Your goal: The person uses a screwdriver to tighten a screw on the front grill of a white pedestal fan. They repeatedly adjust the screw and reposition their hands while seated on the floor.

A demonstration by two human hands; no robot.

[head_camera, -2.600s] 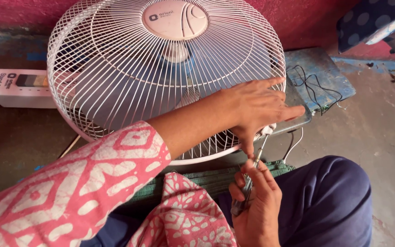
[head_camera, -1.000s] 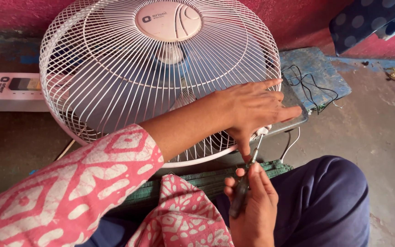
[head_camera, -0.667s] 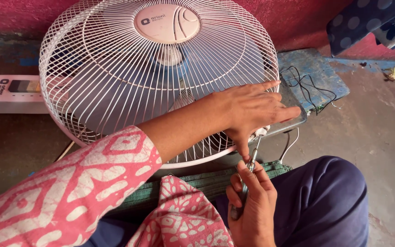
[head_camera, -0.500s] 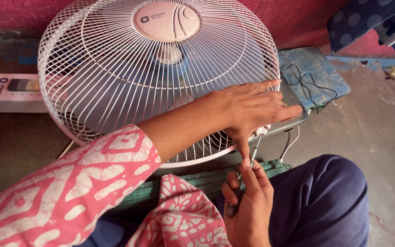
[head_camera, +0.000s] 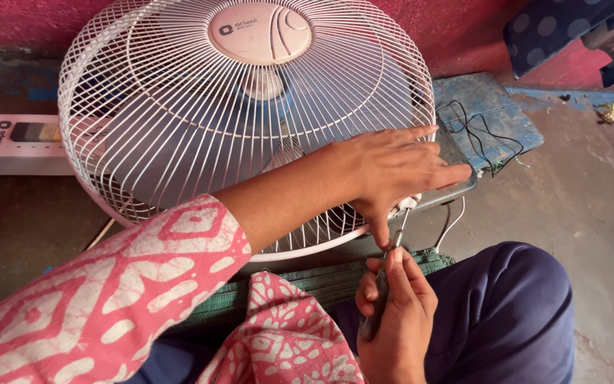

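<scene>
A white wire fan guard (head_camera: pixel 200 128) with a round centre cap lies tilted on the floor in front of me, blue blades showing behind it. My left hand (head_camera: pixel 392 171) lies flat on the guard's lower right rim, thumb pressed down at a small white clip (head_camera: pixel 408 206). My right hand (head_camera: pixel 396 320) is closed around a screwdriver (head_camera: pixel 386 274), its metal tip up at that clip just below my left thumb.
A white box-shaped fan base (head_camera: pixel 12 146) lies at the far left. A blue-grey board (head_camera: pixel 485 114) with loose black wires (head_camera: pixel 474 131) sits to the right of the guard. A green woven mat (head_camera: pixel 321 281) lies under my knees, with a pink wall behind.
The view has drifted slightly. My right hand has shifted its grip on the screwdriver and kept its tip at the clip, while my left hand stays on the rim.
</scene>
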